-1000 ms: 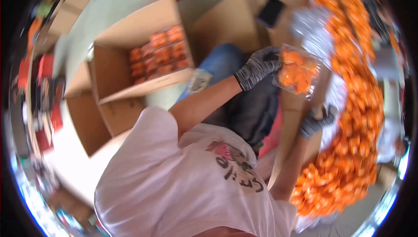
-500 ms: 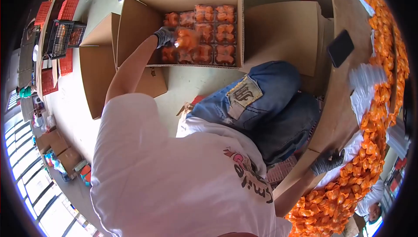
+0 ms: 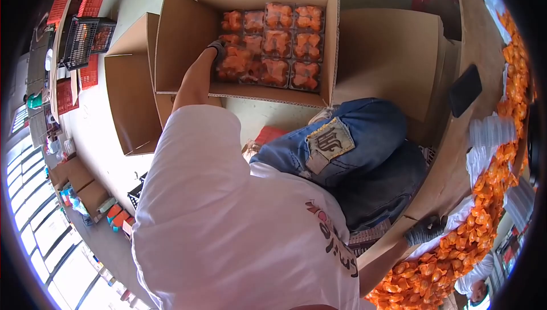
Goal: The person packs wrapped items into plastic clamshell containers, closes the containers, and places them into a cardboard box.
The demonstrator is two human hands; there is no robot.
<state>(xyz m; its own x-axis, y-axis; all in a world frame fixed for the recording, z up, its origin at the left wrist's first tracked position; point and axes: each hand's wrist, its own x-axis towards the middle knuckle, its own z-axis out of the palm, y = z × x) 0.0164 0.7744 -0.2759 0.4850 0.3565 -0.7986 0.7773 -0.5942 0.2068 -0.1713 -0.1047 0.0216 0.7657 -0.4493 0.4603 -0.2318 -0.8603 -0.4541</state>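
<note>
My left hand [image 3: 216, 47], in a grey knit glove, reaches into an open cardboard box [image 3: 185, 37] and is closed on the left edge of a clear pack of orange pieces [image 3: 235, 62]. The pack overlaps others at the left of the box; its underside is hidden. Rows of similar clear packs [image 3: 277, 42] fill the middle and right. My right hand [image 3: 425, 231], gloved too, rests at the edge of the table [image 3: 444, 187] beside a long heap of orange wrapped pieces [image 3: 476, 224]. Its fingers look apart, with nothing visible in them.
A dark phone [image 3: 465, 91] and stacked clear plastic trays [image 3: 492, 130] lie on the table. Cardboard [image 3: 387, 54] stands right of the box, above my bent knee [image 3: 370, 133]. Another open box [image 3: 128, 102] is at left, past it crates [image 3: 80, 39]. A co-worker [image 3: 476, 281] shows lower right.
My left hand carried the orange pack from beside the table into the box, then lowered it among the others. The view swung left. My right hand stayed near the table edge.
</note>
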